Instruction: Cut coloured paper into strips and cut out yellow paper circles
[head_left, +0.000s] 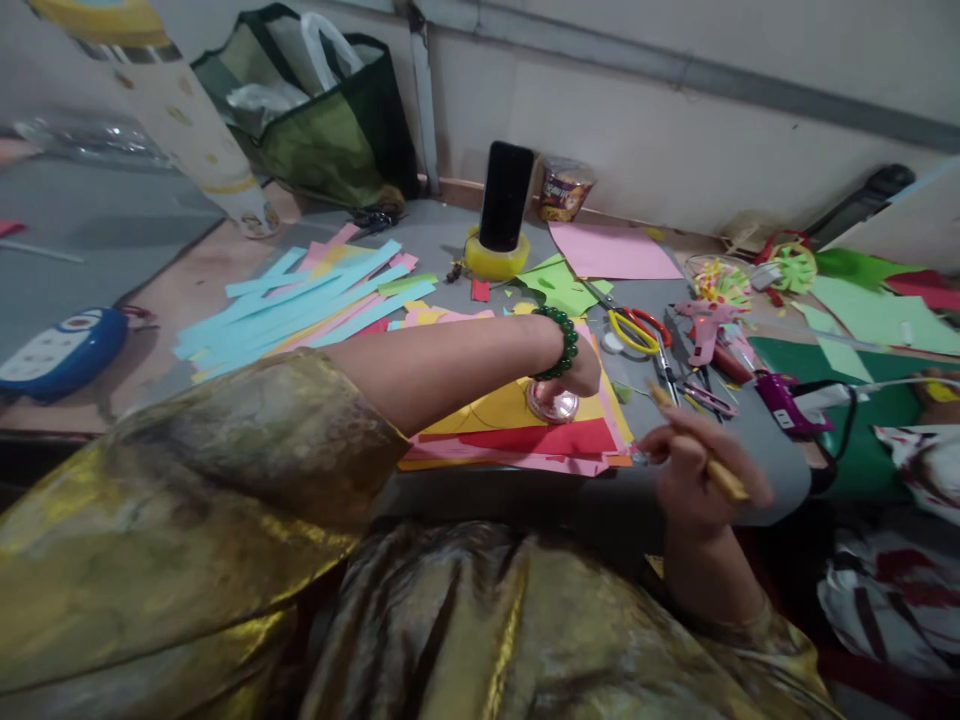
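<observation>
My left hand [581, 376], with a green bead bracelet at its wrist, is closed at a small round shiny object [553, 404], pinkish and clear. Most of its fingers are hidden. Beneath lie stacked sheets of yellow, pink and red paper [517, 440]. To the right, my right hand [701, 465] is raised near the table edge and smeared by motion. Its fingers wrap round a slim yellow pen [726, 478], slanting up to the left. Scissors [637, 330] with yellow and red handles rest just beyond the two hands.
Paper strips [300, 300] spread at left. A phone [506, 195] stands in a yellow holder [495, 255] behind the sheets. A pink glue gun [705, 328] and purple adapter [791, 402] sit at right. A green bag [337, 130] and blue power strip [67, 350] are at left.
</observation>
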